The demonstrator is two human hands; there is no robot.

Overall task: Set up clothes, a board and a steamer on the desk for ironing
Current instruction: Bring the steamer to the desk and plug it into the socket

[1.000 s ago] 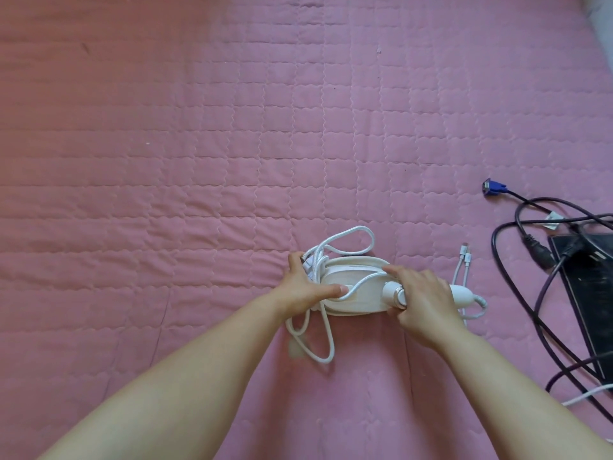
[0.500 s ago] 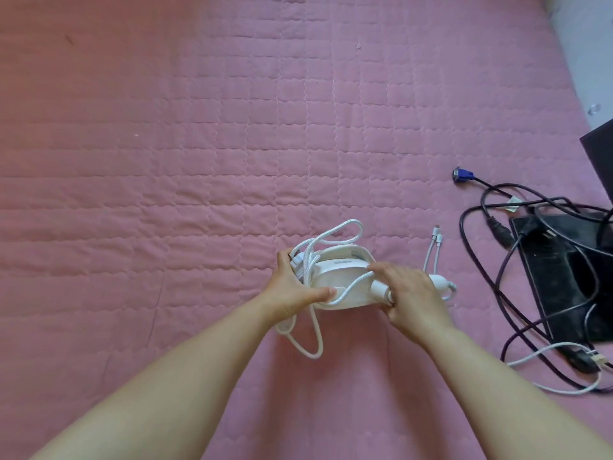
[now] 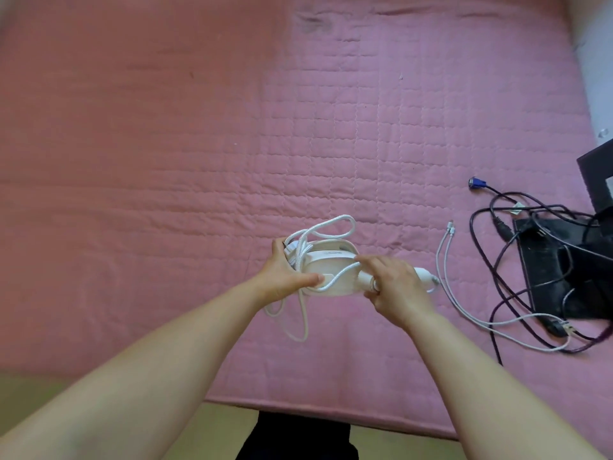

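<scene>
A white handheld steamer point(image 3: 331, 270) with its white braided cord point(image 3: 328, 227) looped round it is held just above a pink quilted cover point(image 3: 199, 161). My left hand point(image 3: 285, 277) grips the steamer's left end, thumb pressing the cord against the body. My right hand point(image 3: 394, 287) curls round the steamer's handle on the right; the handle's tip sticks out beyond my fingers. Loose loops of cord hang down below my left hand. No clothes or board are in view.
To the right lie a tangle of black cables point(image 3: 517, 260), a blue-plugged cable point(image 3: 477, 183), thin white charging cables point(image 3: 464, 303) and a black flat device point(image 3: 560, 270). The cover's near edge point(image 3: 331, 416) meets a yellowish floor point(image 3: 49, 400). Dark clothing shows at bottom centre.
The steamer has lifted off the pink cover in both hands. The view has pulled back and shifted, so the cover's near edge, the floor and more of the cables on the right now show.
</scene>
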